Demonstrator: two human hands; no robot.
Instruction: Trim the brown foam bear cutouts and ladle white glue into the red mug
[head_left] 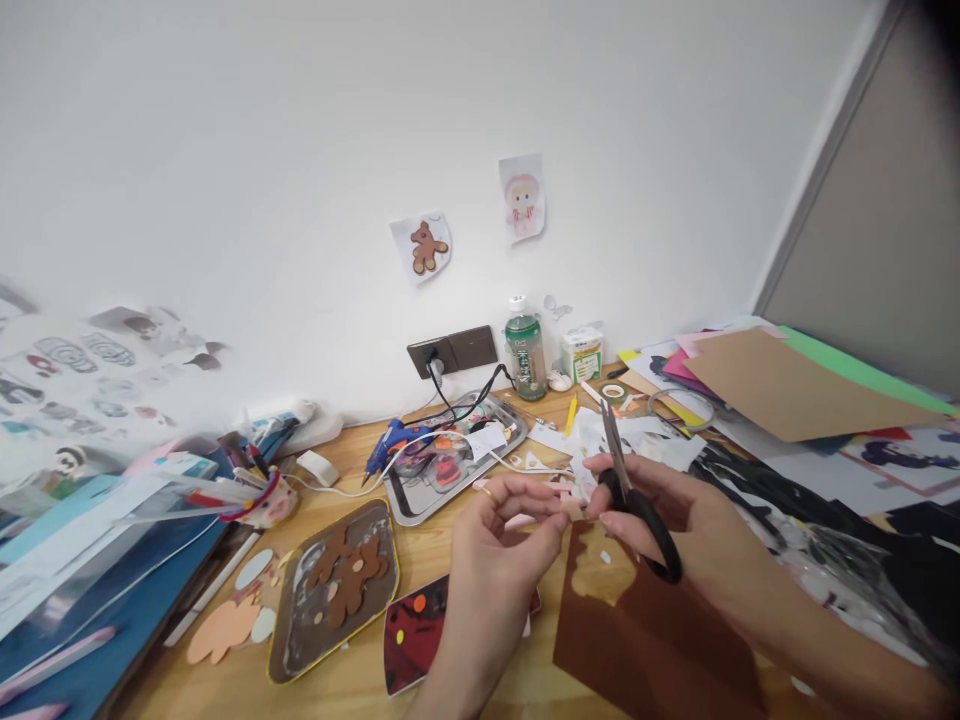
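My left hand (502,560) pinches a small tan paper piece (572,509) between thumb and fingers. Close on its right, my right hand (667,510) is closed around black-handled scissors (651,535), whose blades point up and away from the paper piece. Under both hands lies a brown sheet (645,630) with a cut-out opening that shows the wood beneath. A dark red card or case (414,635) with coloured dots is partly hidden behind my left wrist. To the left, a yellow-rimmed tray (296,650) bears brown bear-shaped cut-outs (358,580).
A metal tray (409,508) with a blue glue gun (394,445) stands at the back, its cord running to a wall socket (452,352). Behind are a green-labelled bottle (526,350) and a small box (583,355). Coloured sheets (795,385) pile up at right; a pen cup (270,503) stands left.
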